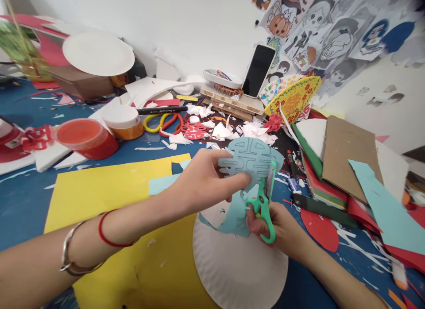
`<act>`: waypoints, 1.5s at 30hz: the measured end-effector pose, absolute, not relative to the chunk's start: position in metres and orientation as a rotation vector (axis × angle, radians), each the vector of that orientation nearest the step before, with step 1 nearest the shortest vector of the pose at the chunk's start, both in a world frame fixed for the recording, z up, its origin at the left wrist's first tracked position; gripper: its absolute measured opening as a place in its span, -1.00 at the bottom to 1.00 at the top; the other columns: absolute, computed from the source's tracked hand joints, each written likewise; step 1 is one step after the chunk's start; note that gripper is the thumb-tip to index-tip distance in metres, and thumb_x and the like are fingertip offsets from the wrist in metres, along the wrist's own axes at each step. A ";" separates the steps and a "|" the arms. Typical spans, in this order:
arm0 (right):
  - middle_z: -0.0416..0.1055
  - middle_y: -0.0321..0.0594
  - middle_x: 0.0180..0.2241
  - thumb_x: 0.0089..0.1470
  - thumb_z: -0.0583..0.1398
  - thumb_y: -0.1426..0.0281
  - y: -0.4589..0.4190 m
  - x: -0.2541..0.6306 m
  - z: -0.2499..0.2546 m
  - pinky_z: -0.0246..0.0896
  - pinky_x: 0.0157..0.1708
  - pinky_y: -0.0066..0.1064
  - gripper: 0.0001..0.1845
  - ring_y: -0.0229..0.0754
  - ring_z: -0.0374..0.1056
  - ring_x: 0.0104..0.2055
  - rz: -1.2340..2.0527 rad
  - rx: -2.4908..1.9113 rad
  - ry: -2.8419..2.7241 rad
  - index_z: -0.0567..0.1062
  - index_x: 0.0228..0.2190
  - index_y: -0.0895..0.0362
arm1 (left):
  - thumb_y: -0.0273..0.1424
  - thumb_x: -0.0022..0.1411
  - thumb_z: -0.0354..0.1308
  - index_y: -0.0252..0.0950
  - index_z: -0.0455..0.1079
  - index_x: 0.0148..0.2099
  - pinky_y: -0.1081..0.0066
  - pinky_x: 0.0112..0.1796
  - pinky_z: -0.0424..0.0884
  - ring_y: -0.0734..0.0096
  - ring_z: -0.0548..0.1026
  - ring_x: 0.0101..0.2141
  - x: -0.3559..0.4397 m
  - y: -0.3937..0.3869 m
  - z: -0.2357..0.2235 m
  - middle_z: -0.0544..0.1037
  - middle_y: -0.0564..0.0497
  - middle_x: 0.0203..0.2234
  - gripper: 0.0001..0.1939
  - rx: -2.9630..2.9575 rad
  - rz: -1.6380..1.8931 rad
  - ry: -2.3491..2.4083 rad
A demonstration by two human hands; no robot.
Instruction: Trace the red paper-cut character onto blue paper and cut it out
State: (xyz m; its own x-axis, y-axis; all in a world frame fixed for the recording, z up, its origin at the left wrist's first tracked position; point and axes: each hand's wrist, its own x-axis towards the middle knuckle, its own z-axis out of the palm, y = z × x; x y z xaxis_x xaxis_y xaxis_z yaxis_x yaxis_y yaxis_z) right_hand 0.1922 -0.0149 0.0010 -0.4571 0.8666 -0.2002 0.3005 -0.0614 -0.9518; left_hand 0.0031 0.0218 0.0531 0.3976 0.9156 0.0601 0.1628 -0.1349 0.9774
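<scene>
My left hand (pixel 212 178) pinches a light blue paper cutout (pixel 250 154) between thumb and fingers. Symmetrical character lines are drawn on the paper, and its left edge is cut into strips. In my right hand (pixel 272 225) are green-handled scissors (pixel 264 200), pointing up, with their blades at the paper's right side. A curled offcut of the same blue paper hangs below the blades. Beneath both hands lies a white paper plate (pixel 242 273), resting partly on a yellow sheet (pixel 159 264).
Red paint tub (pixel 86 138) and orange jar (pixel 123 122) stand at the left. Behind my hands are red-and-yellow scissors (pixel 162 124), paper scraps (pixel 222 131) and a phone (pixel 259 71) propped upright. Stacked cardboard (pixel 352 154) and coloured paper lie at the right.
</scene>
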 end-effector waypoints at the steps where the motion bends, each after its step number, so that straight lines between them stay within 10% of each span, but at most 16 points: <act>1: 0.09 -0.41 -0.67 -0.15 0.21 -0.07 -0.015 0.192 0.001 -0.16 -0.65 -0.50 -0.46 -0.38 -0.03 -0.61 1.540 -1.236 -1.750 0.27 -0.63 0.15 | -0.47 -0.02 0.12 -0.35 0.34 -0.53 0.58 -0.67 0.27 0.57 0.37 -0.69 0.003 0.021 0.054 0.37 0.13 -0.70 -0.91 1.596 0.867 0.989; 45: 0.08 -0.42 -0.66 -0.20 0.22 -0.11 -0.014 0.191 0.008 -0.15 -0.59 -0.48 -0.43 -0.36 -0.02 -0.58 1.683 -1.260 -1.845 0.27 -0.64 0.16 | -0.46 0.07 0.14 -0.39 0.41 -0.50 0.51 -0.56 0.29 0.56 0.32 -0.61 0.001 0.019 0.054 0.42 0.09 -0.66 -0.86 1.902 1.114 0.991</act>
State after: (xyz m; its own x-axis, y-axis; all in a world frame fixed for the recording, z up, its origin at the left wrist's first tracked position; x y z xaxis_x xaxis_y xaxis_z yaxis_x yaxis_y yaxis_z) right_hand 0.1909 -0.0138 0.0085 -0.5477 0.7797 -0.3034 0.3737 -0.0965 -0.9225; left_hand 0.0011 0.0191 0.0537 0.3345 0.8700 0.3623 0.2585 -0.4544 0.8525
